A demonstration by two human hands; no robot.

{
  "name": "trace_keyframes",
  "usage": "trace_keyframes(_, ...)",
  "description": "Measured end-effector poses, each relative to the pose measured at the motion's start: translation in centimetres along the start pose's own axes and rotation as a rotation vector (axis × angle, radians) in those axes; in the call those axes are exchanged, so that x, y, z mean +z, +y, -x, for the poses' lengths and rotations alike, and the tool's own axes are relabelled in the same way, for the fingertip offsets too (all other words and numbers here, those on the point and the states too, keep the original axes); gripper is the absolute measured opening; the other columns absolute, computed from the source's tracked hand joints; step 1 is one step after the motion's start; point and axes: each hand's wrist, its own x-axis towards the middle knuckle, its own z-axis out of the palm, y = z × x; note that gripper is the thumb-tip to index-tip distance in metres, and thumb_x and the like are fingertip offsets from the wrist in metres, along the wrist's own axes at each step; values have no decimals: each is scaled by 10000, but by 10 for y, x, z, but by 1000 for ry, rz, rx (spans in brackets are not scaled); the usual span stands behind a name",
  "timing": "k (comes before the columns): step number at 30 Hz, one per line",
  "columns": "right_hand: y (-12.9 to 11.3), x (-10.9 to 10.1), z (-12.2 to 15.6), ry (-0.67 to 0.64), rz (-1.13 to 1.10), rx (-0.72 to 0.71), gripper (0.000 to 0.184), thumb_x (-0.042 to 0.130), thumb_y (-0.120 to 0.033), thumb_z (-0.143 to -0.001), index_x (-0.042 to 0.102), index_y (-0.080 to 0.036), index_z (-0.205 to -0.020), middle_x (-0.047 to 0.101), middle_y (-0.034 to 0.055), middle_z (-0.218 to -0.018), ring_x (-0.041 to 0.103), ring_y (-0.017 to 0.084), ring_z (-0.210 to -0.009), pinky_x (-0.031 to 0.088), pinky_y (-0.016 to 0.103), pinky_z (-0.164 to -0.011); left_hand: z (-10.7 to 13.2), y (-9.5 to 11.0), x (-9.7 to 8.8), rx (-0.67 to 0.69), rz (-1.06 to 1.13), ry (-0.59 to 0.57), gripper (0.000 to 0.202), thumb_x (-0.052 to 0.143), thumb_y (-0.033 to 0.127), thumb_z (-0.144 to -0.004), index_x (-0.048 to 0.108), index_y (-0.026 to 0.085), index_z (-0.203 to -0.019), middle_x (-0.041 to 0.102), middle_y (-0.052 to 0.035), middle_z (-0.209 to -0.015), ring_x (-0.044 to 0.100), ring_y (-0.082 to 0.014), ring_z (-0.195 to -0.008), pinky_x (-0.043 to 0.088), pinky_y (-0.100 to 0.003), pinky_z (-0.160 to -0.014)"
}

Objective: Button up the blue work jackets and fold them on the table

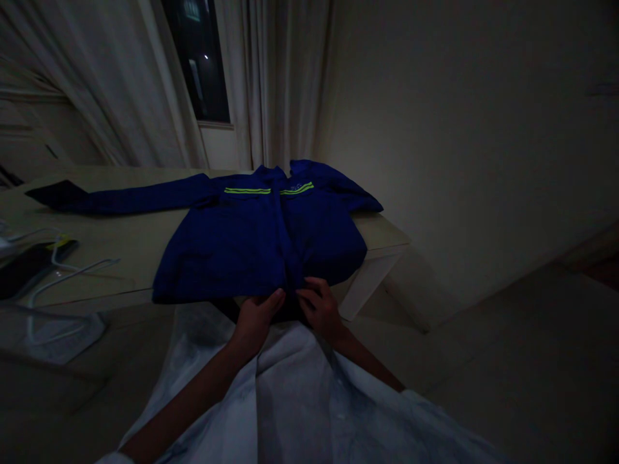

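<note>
A dark blue long-sleeved jacket (222, 238) with yellow-green stripes across the chest lies spread on the table, front side up. Its left-hand sleeve stretches far out to the left; the other sleeve is bent at the table's right end. My left hand (258, 316) pinches the bottom hem beside the front opening, thumb on top. On the other side of that opening, my right hand (322, 306) grips the hem edge with its fingers bent. The parts of the fingers under the cloth are hidden.
The pale table (126, 235) ends at the right near the wall. White wire hangers (72, 274) and a dark item with a yellow part (33, 264) lie at the left, some hanger wire past the front edge. Curtains (285, 84) hang behind. The room is dim.
</note>
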Motion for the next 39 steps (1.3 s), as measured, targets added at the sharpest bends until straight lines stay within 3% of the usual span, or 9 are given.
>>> trace_keyframes(5,-9,5,3,108,39,-1,206,653,-152,-974,740,-245,-1135,641,97,-1138,683,217,-1074,627,378,-932,0,2,-5,-38,-135,59,518,1004,393,-518,756,101,-865,774,-87,-835,721,-168,-718,615,-267,-686)
trace_keyframes(11,-12,5,0,121,78,-47,201,657,-127,-961,739,-240,-1106,662,82,-1081,701,202,-1002,631,349,-881,0,3,-7,-19,-227,69,508,976,431,-552,762,100,-873,794,-125,-872,737,-191,-698,571,-240,-571)
trace_keyframes(27,-19,4,-4,172,52,-50,188,689,-89,-923,728,-219,-1053,662,81,-1066,691,195,-968,617,336,-860,9,16,2,66,-366,117,439,907,477,-579,778,113,-789,785,-112,-782,715,-211,-657,511,-256,-522)
trace_keyframes(39,-18,6,-4,203,63,-62,150,668,-116,-949,711,-230,-1036,657,78,-1052,694,194,-963,628,337,-839,3,8,-6,47,-349,71,501,912,517,-612,791,100,-864,797,-129,-857,690,-173,-654,495,-228,-527)
